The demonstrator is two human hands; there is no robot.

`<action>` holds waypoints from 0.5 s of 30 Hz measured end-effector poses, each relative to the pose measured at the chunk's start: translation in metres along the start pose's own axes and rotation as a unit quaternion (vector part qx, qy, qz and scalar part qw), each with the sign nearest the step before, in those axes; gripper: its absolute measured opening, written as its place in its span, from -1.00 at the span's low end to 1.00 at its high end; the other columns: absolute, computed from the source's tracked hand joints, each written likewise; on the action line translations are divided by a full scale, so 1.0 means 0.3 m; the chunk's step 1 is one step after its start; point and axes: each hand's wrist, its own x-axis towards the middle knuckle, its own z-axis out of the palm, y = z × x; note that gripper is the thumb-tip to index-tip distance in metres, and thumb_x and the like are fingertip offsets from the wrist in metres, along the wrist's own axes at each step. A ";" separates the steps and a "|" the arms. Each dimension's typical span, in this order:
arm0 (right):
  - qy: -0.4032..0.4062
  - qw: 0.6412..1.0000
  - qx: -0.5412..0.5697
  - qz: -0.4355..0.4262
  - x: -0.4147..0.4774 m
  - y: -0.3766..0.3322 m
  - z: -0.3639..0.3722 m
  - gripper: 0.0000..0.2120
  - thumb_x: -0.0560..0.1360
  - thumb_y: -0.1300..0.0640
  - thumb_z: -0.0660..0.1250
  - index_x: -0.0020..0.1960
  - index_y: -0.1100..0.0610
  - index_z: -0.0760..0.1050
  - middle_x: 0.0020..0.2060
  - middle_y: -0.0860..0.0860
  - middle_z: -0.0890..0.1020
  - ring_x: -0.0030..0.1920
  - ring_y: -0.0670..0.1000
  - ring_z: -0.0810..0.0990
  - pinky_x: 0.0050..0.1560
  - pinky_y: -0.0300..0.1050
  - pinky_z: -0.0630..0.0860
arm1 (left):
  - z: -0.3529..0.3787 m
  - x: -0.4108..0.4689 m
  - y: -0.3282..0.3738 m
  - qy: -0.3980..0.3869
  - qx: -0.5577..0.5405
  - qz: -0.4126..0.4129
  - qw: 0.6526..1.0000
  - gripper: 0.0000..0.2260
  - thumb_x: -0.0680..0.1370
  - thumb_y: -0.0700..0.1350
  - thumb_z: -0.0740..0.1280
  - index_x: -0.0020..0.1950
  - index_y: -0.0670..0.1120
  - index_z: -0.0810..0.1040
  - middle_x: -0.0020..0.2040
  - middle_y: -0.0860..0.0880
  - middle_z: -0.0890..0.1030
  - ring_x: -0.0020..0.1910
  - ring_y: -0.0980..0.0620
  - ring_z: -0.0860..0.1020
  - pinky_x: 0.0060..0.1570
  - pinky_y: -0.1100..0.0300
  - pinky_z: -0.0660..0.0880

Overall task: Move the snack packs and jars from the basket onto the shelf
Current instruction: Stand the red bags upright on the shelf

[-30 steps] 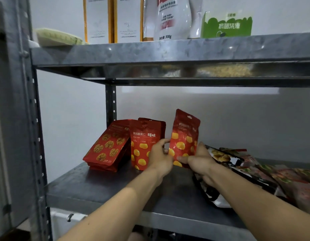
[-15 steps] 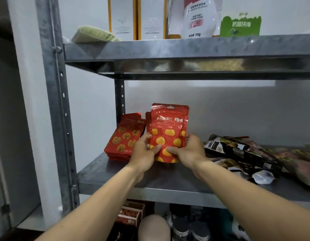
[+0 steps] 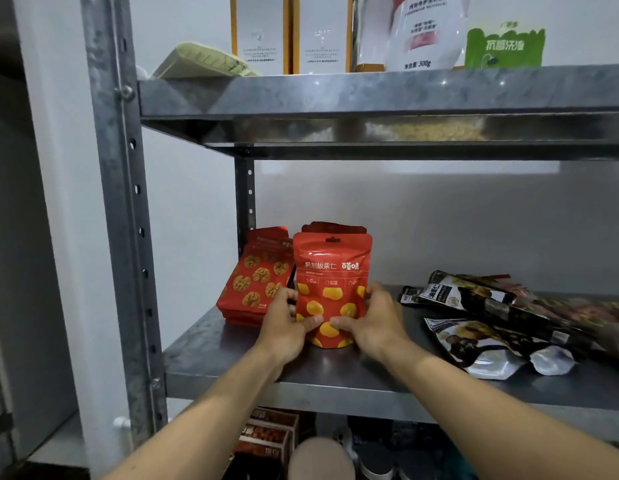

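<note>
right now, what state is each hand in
Left hand: holds the left side of the upright red plastic snack pouch.
Right hand: holds the same pouch's right side.

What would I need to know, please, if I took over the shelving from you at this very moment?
Left hand and right hand: both hold the red chestnut pouch by its lower sides, upright, its base on the middle shelf.
Done: red walnut pouches lean at the back left; another red pouch stands right behind the held one; dark snack packs lie flat on the right.
Left: let go once the pouch stands by itself, then fetch more. The basket is out of view and no jars show on this shelf, so I cannot tell how much remains.
</note>
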 end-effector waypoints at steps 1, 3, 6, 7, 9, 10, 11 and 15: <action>-0.001 1.000 -0.003 -0.002 0.001 0.002 0.001 -0.40 0.29 0.15 0.61 0.22 0.07 0.40 0.15 0.00 0.59 0.17 0.06 0.58 0.19 0.05 0.55 | 0.000 0.005 -0.006 0.002 0.001 -0.001 1.000 -0.72 0.46 -0.29 0.45 0.06 -0.10 0.42 -0.04 -0.13 0.62 -0.10 0.03 0.60 -0.13 0.23 0.53; -0.005 1.000 -0.005 -0.003 0.002 0.006 0.001 -0.40 0.29 0.14 0.61 0.22 0.06 0.39 0.15 0.00 0.59 0.18 0.06 0.57 0.20 0.06 0.55 | 0.002 0.013 -0.013 0.004 0.006 -0.002 1.000 -0.71 0.46 -0.28 0.46 0.06 -0.09 0.43 -0.01 -0.14 0.62 -0.04 -0.03 0.61 -0.03 0.14 0.56; -0.002 1.000 -0.008 -0.005 0.002 0.010 0.001 -0.40 0.28 0.14 0.62 0.21 0.06 0.40 0.16 0.01 0.59 0.18 0.07 0.58 0.20 0.09 0.55 | 0.004 0.021 -0.023 0.003 0.012 -0.003 1.000 -0.69 0.45 -0.26 0.47 0.10 -0.09 0.43 0.01 -0.16 0.62 0.01 -0.08 0.61 0.07 0.05 0.57; 0.000 1.000 -0.007 -0.005 0.002 0.011 -0.001 -0.40 0.28 0.15 0.62 0.20 0.07 0.40 0.16 0.02 0.60 0.18 0.07 0.58 0.20 0.09 0.55 | 0.006 0.022 -0.025 0.003 0.014 -0.003 1.000 -0.67 0.45 -0.26 0.47 0.12 -0.10 0.44 0.02 -0.16 0.61 0.02 -0.08 0.61 0.08 0.03 0.57; -0.001 1.000 -0.006 -0.006 -0.001 0.010 -0.005 -0.41 0.29 0.17 0.61 0.21 0.08 0.40 0.17 0.02 0.59 0.19 0.07 0.58 0.21 0.06 0.54 | 0.008 0.022 -0.025 0.002 0.019 -0.005 1.000 -0.65 0.45 -0.24 0.47 0.18 -0.12 0.44 0.04 -0.15 0.61 0.02 -0.07 0.61 0.08 0.04 0.57; -0.004 1.000 -0.008 -0.007 -0.004 0.008 -0.009 -0.41 0.30 0.16 0.61 0.22 0.08 0.40 0.17 0.02 0.59 0.19 0.07 0.57 0.22 0.04 0.54 | 0.009 0.019 -0.021 0.000 0.021 -0.006 1.000 -0.63 0.46 -0.24 0.47 0.20 -0.12 0.44 0.04 -0.13 0.61 0.02 -0.04 0.60 0.08 0.07 0.56; -0.009 1.000 -0.011 -0.008 -0.009 0.006 -0.013 -0.40 0.31 0.16 0.60 0.24 0.09 0.40 0.18 0.02 0.59 0.19 0.06 0.57 0.22 0.03 0.54 | 0.010 0.014 -0.016 -0.002 0.024 -0.005 1.000 -0.62 0.46 -0.24 0.47 0.22 -0.12 0.44 0.05 -0.12 0.61 0.02 -0.02 0.60 0.07 0.09 0.56; -0.020 0.999 -0.046 -0.017 -0.034 -0.012 -0.035 -0.32 0.27 0.09 0.63 0.29 0.08 0.39 0.18 0.00 0.59 0.18 0.04 0.58 0.21 -0.04 0.53 | 0.001 -0.009 0.002 0.009 0.053 0.006 0.999 -0.52 0.44 -0.21 0.49 0.29 -0.04 0.40 0.12 -0.01 0.56 0.10 0.02 0.55 0.17 0.07 0.51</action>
